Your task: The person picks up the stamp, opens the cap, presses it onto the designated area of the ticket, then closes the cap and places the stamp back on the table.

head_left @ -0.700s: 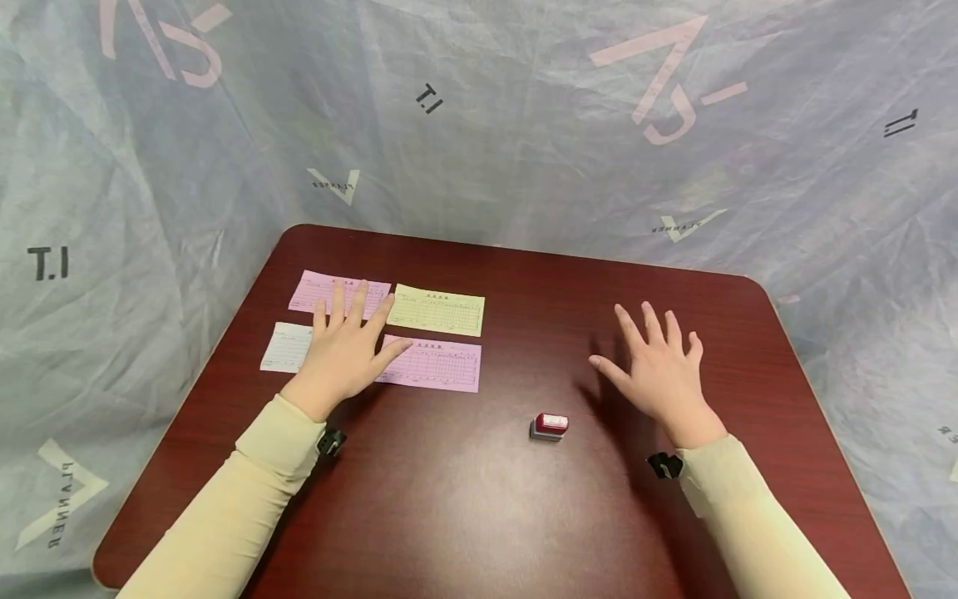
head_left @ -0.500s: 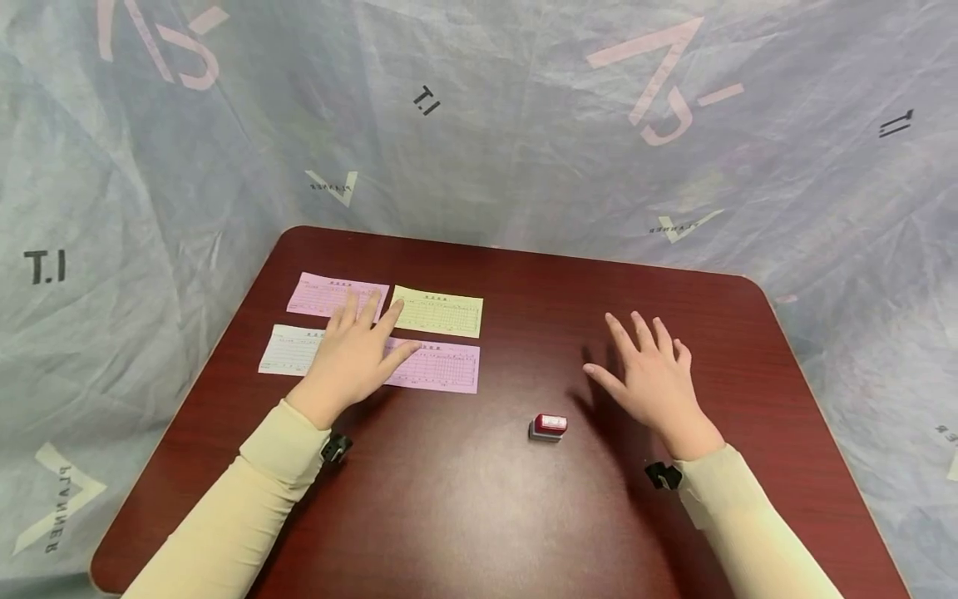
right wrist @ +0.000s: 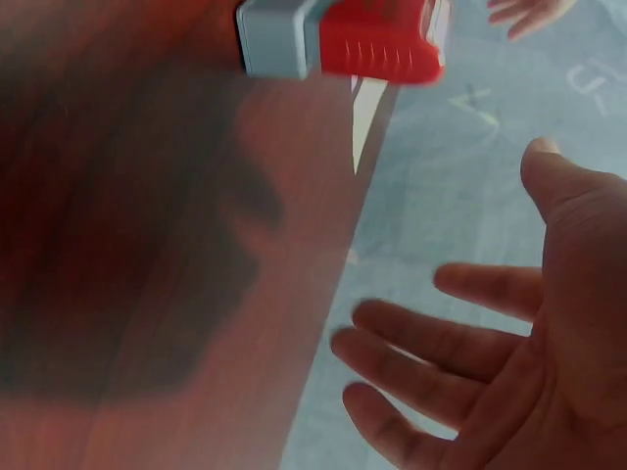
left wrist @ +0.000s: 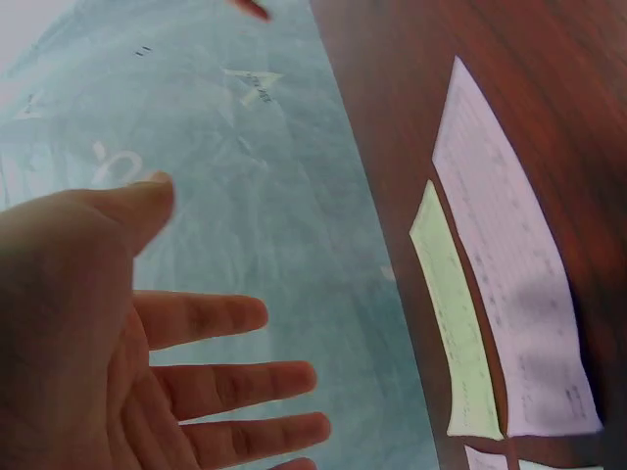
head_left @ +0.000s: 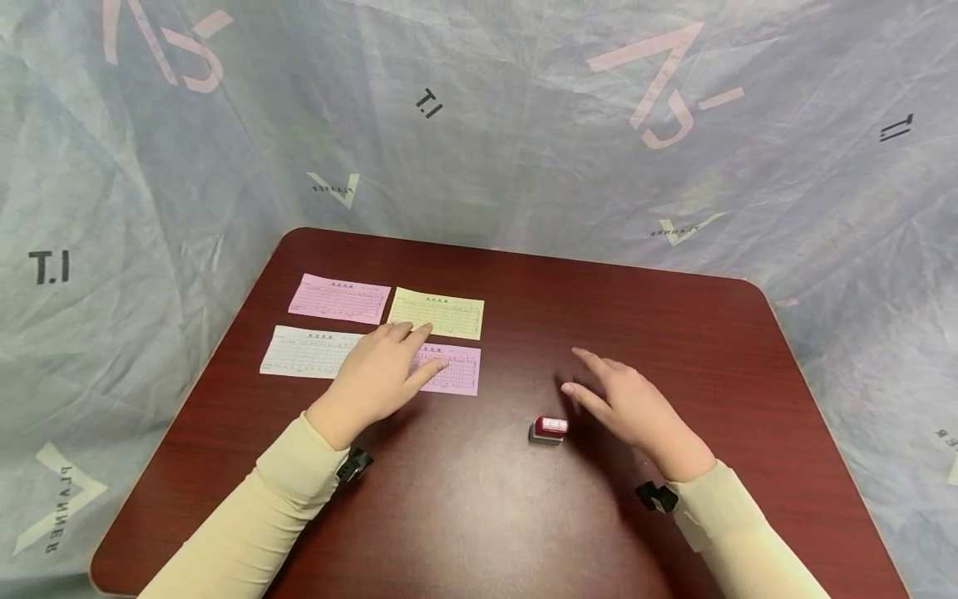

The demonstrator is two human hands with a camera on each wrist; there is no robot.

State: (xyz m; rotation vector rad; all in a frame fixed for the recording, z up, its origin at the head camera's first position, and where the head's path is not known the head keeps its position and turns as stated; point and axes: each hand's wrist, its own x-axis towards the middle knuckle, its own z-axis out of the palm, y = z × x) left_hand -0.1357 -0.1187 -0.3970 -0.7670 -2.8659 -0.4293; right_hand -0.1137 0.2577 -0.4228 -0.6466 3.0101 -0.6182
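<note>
Head | left hand (head_left: 374, 376), right hand (head_left: 634, 408): fingers (left wrist: 240, 384) loosely extended | boxy red-grey stamp (head_left: 550, 428) | ruled paper slips (head_left: 340, 300) | glossy table (head_left: 464, 499)

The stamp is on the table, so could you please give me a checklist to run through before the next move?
1. Right hand empty: ok.
2. Left hand empty: ok.
3. Stamp free of both hands: ok, it is on the table.
4. Far pink slip uncovered in the head view: ok.
5. Near pink slip uncovered in the head view: not ok, the left hand hides part.
6. Stamp inked: cannot tell.
</note>
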